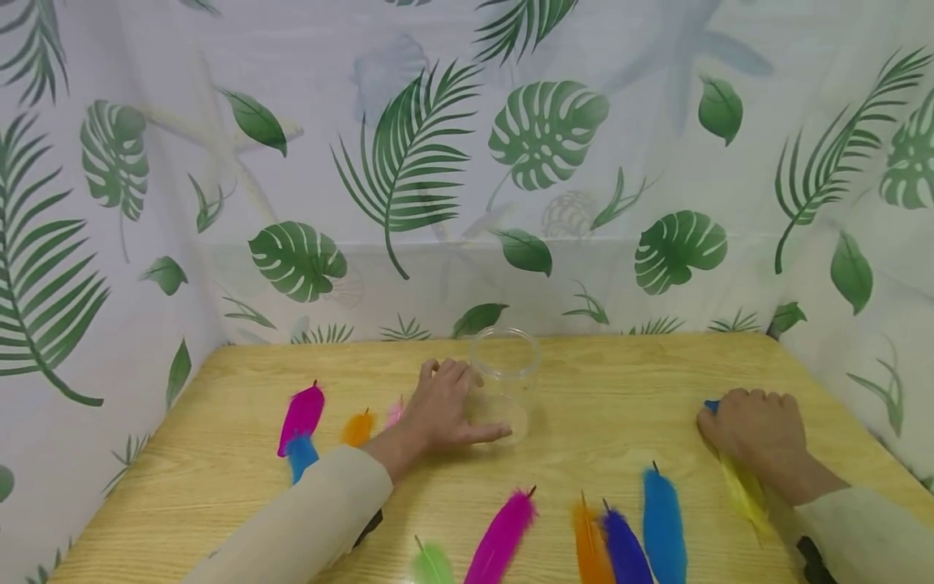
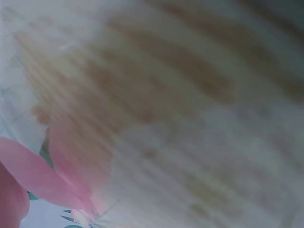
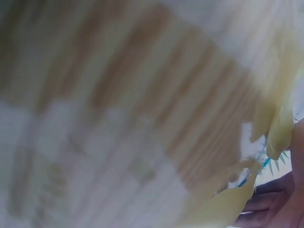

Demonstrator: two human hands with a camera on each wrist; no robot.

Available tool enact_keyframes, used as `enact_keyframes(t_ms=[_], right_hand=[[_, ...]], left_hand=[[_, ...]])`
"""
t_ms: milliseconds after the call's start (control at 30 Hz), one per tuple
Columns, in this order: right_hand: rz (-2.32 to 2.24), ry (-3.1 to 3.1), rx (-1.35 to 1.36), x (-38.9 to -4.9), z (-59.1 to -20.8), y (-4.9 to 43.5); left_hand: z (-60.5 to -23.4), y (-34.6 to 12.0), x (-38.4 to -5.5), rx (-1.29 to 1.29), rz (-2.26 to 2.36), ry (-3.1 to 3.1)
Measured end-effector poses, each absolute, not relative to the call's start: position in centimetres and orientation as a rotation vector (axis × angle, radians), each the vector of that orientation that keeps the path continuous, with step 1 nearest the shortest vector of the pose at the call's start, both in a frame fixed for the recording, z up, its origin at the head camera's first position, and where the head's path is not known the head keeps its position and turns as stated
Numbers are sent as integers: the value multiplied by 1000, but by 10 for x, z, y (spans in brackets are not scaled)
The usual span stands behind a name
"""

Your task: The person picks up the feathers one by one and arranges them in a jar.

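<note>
My left hand (image 1: 441, 410) is at a clear plastic cup (image 1: 505, 369) standing upright towards the back of the table. Its fingers bend round the cup's left side and the thumb crosses low in front. A pink feather (image 1: 395, 411) lies behind that wrist, with a pink feather (image 2: 61, 175) large in the left wrist view. At the right, my right hand (image 1: 759, 426) is low on the table, its fingers bent down on a blue feather (image 1: 711, 405), mostly hidden under them. A yellow feather (image 1: 746, 495) lies beneath this wrist; yellow plumes (image 3: 223, 204) show in the right wrist view.
Near the front lie a green feather (image 1: 434, 562), a magenta one (image 1: 502, 535), an orange one (image 1: 591, 542), a purple one (image 1: 627, 547) and a blue one (image 1: 662, 523). Further left are magenta (image 1: 301, 418), blue (image 1: 300, 456) and orange (image 1: 357, 427) feathers. Leaf-patterned cloth (image 1: 438, 284) surrounds the table.
</note>
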State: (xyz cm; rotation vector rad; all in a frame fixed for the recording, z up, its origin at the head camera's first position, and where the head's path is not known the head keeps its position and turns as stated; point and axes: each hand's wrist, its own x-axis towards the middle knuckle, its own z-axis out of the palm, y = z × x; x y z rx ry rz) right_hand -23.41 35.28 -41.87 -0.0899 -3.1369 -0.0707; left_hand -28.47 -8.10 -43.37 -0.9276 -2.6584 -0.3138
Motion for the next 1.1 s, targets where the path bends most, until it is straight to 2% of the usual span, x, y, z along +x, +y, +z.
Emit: enact_keyframes(t_ms=[467, 1100], right_hand=[[-51, -3175, 75, -236, -422, 356], [-34, -3134, 72, -230, -419, 344]], left_hand=[[-431, -80, -285, -925, -297, -2648], [-432, -78, -281, -913, -318, -2689]])
